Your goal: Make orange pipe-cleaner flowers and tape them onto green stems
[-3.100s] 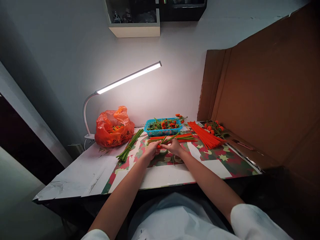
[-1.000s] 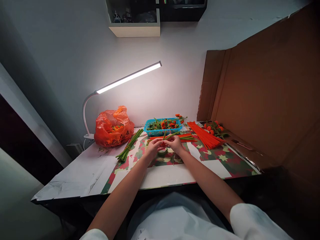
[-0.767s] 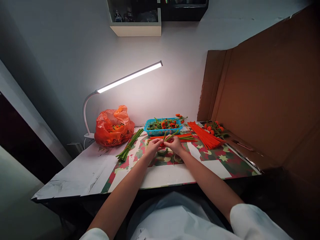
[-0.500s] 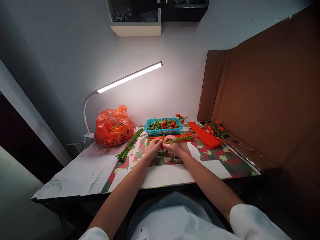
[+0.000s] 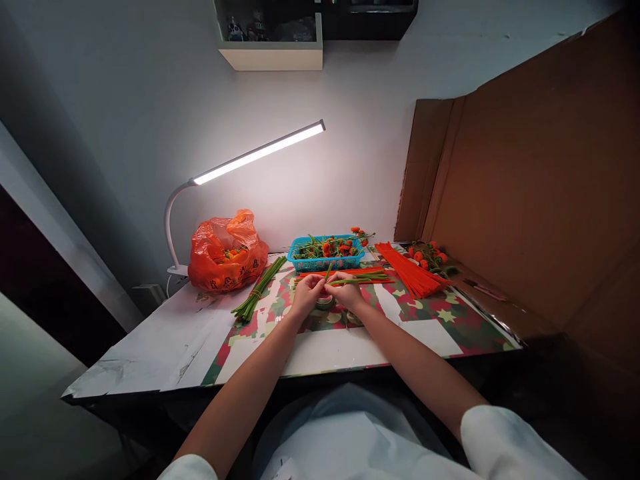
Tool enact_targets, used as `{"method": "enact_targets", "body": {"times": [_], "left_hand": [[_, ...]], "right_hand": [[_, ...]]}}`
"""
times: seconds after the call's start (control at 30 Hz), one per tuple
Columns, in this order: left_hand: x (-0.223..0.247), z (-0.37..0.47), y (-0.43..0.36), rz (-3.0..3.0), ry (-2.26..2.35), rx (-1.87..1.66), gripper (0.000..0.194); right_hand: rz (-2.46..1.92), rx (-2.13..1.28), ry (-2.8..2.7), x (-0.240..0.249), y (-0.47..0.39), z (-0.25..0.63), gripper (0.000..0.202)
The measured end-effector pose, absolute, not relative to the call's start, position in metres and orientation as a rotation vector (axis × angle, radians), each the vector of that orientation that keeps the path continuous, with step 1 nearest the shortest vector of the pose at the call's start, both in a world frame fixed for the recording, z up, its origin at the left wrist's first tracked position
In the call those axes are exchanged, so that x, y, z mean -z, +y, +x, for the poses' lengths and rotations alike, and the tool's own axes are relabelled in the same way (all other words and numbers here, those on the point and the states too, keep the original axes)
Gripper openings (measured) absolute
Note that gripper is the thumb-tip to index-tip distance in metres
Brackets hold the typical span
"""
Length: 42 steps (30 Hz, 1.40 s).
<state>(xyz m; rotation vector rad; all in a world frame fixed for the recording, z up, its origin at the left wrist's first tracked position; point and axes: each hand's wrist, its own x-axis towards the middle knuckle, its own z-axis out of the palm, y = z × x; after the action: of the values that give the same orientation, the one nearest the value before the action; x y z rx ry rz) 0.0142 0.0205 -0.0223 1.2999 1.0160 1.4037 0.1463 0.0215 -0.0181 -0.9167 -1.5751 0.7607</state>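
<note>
My left hand (image 5: 307, 293) is closed in a pinch, its fingertips meeting those of my right hand (image 5: 349, 293) above the table. A thin green stem (image 5: 329, 271) sticks up from between the fingertips. Another green stem (image 5: 341, 282) lies across my right hand, which is also closed. Exactly what each fingertip presses is too small to make out. Just below the hands sits a roll of green tape (image 5: 325, 304). Behind them lie loose red stems (image 5: 360, 271), with green ones among them at the right.
A blue basket (image 5: 326, 264) of orange flowers stands behind the hands. To the left are a tied bundle of green stems (image 5: 257, 293), an orange plastic bag (image 5: 227, 260) and a lit lamp (image 5: 260, 155). Red stems (image 5: 413, 270) and cardboard (image 5: 530, 180) are at the right.
Both hands stay at almost the same spot, still pinching. The upright green stem leans slightly further right at its tip.
</note>
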Motion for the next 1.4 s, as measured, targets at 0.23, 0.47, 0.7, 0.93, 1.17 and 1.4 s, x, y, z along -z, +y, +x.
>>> {"method": "enact_targets", "body": {"times": [0.23,0.47,0.7,0.93,1.17,1.4], "left_hand": [[0.026,0.012,0.024,1.112,1.003,-1.414,0.048],[0.019,0.011,0.024,0.825,0.943,-1.3,0.018],[0.014,0.011,0.018,0.87,0.86,-1.338,0.029],[0.018,0.011,0.016,1.088,0.822,-1.422,0.046],[0.014,0.012,0.01,1.202,0.839,-1.466,0.045],[0.014,0.009,0.017,0.916,0.843,-1.326,0.029]], "right_hand": [[-0.862,-0.905,-1.537,0.023,0.026,0.146,0.022],[-0.85,-0.917,-1.401,0.022,0.036,0.15,0.028],[-0.86,-0.828,-1.354,0.022,0.038,0.152,0.027],[-0.871,-0.844,-1.298,0.021,0.038,0.152,0.032],[-0.859,-0.756,-1.35,0.017,0.032,0.152,0.033],[-0.892,-0.552,-1.48,0.013,0.023,0.153,0.02]]}}
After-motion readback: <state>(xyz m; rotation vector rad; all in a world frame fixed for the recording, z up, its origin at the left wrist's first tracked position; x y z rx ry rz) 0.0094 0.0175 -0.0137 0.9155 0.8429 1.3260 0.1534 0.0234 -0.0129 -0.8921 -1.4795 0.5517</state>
